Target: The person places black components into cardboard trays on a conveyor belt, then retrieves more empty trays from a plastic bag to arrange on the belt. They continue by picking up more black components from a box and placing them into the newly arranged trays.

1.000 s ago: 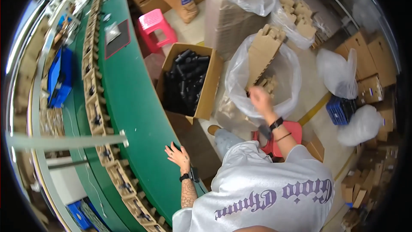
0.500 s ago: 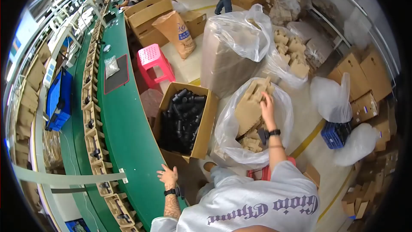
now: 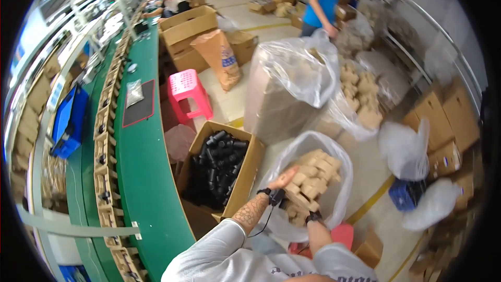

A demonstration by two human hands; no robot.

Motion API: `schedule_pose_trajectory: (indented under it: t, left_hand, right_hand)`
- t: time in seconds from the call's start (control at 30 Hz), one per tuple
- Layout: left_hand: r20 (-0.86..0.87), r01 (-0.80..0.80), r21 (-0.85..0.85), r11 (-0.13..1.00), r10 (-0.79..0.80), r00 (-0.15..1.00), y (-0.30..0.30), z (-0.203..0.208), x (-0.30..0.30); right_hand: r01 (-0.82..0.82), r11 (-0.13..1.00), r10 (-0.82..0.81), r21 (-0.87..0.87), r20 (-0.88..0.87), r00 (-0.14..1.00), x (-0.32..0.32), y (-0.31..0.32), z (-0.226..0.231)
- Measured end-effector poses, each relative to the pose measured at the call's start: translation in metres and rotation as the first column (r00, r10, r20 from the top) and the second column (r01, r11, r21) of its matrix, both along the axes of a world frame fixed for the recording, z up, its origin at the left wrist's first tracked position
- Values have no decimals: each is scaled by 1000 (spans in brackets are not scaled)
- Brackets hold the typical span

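Observation:
A stack of tan moulded-pulp trays (image 3: pixel 312 175) is held tilted over an open clear plastic bag (image 3: pixel 342 198). My left hand (image 3: pixel 283 178) grips the stack's left side, its fingers lying along the edge. At the near lower end, my right hand (image 3: pixel 313 216) holds the stack too, though most of its fingers are hidden behind the trays. More pulp trays (image 3: pixel 295 214) show in the bag below. Left of the bag stands an open cardboard box (image 3: pixel 245 177) full of black cylindrical parts (image 3: pixel 216 164).
Along the left runs a green workbench (image 3: pixel 143 177) with a row of pulp trays (image 3: pixel 103 177) holding dark parts. A pink stool (image 3: pixel 183 86) and a tall plastic-covered stack (image 3: pixel 276 89) stand beyond. A person in blue (image 3: pixel 321 2) is at the far right; cartons (image 3: pixel 449 109) line the right.
My left hand has moved from the bench edge to the trays. My right hand has shifted down to the stack's near end. The person in blue has moved right.

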State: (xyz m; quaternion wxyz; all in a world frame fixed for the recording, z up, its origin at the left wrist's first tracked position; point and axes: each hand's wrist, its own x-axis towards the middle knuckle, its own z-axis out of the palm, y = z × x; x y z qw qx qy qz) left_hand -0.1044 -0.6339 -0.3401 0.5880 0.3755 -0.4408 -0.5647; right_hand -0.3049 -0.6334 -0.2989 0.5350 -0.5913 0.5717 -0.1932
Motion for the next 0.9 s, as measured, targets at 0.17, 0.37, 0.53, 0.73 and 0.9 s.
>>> schedule_pose_trajectory:
  t: [0.17,0.37,0.53,0.73,0.9]
  left_hand:
    - [193,80,-15,997,-75,978,-2,36,-16]
    - [499,-14,78,997,-26,866,12,49,-19]
    - [333,51,188,981,-113,936,30,61,8]
    - [191,-31,155,987,1,982,65,59,16]
    - [249,-79,223,972,22,968,80,88,10]
  right_hand:
    - [10,983,-37,182,146,989,-10,-6,-15]
    - [-96,950,35,297,205,978,-5,-23,-23]
    - [-168,922,85,350,240,967,13,-36,-31]
    - [-209,908,105,364,284,953,40,-45,-33]
    - [-206,891,71,404,323,944,27,-42,-15]
